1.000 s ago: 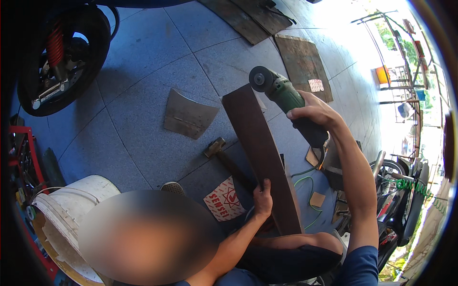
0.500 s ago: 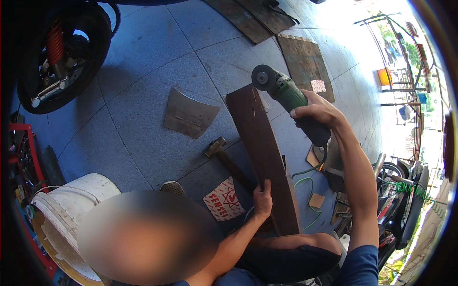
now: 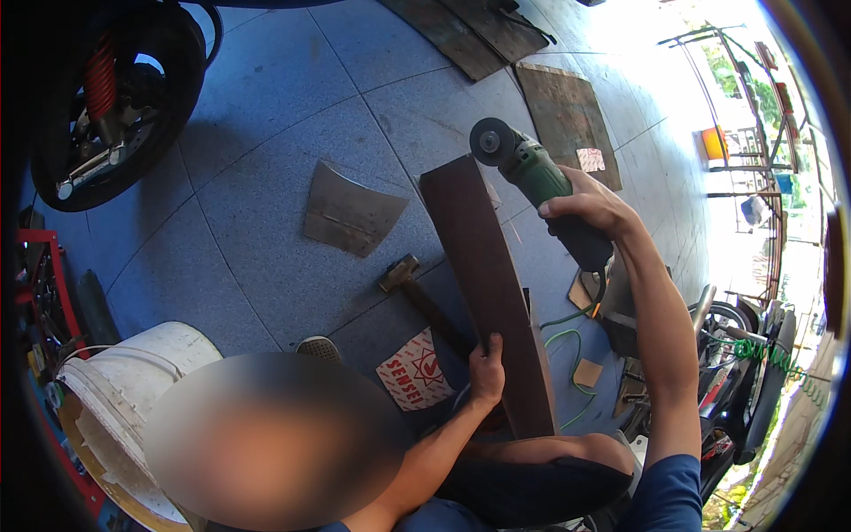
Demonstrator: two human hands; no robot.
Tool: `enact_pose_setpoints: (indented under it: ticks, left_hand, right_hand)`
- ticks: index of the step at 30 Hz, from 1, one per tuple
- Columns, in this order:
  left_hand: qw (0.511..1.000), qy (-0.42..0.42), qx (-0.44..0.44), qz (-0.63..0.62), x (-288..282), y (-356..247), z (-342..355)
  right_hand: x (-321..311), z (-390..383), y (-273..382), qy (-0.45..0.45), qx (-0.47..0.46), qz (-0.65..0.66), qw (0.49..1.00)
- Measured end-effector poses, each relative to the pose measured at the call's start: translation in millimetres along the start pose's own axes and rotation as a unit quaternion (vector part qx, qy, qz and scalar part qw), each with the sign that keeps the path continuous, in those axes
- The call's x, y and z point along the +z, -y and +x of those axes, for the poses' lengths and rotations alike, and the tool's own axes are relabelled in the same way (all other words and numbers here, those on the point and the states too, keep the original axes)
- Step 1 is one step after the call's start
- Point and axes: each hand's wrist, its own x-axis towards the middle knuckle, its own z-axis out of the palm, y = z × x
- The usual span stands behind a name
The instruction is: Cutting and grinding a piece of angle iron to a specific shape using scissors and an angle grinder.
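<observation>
My right hand point(image 3: 589, 208) is closed around the dark body of a green angle grinder point(image 3: 539, 177). Its disc point(image 3: 490, 142) sits just beyond the far right corner of a long dark brown rectangular bar point(image 3: 483, 266); whether they touch I cannot tell. A few faint sparks show to the right of the bar. My left hand point(image 3: 487, 371) grips the bar's near left edge, thumb on top, other fingers mostly hidden. Left of the bar lie a hammer point(image 3: 425, 301) and a curved grey metal sheet point(image 3: 355, 209).
A red-and-white printed card point(image 3: 414, 370) lies near my left hand. A white bucket point(image 3: 168, 359) stands left, below a motorcycle wheel point(image 3: 124, 106). Flat boards point(image 3: 567, 115) lie at the back. The green cord point(image 3: 581, 341) runs along the floor at right, near motorcycle parts point(image 3: 753, 381).
The grinder's disc has shifted slightly up and right, away from the bar's end. The bright sparks over the bar have faded to a few beside it. My left hand has barely moved.
</observation>
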Motion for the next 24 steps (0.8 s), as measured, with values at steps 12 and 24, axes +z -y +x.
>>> enact_pose_setpoints:
  ticks: [12,24]
  left_hand:
    - [1.000,0.003,-0.021,-0.001,-4.1,6.8,3.2]
    - [0.999,-0.003,0.032,-0.004,-1.2,1.3,1.2]
  right_hand:
    - [-3.8,6.8,-6.8,0.007,-0.001,-0.005,1.000]
    - [-9.2,16.4,-16.6,0.033,-0.017,0.035,0.999]
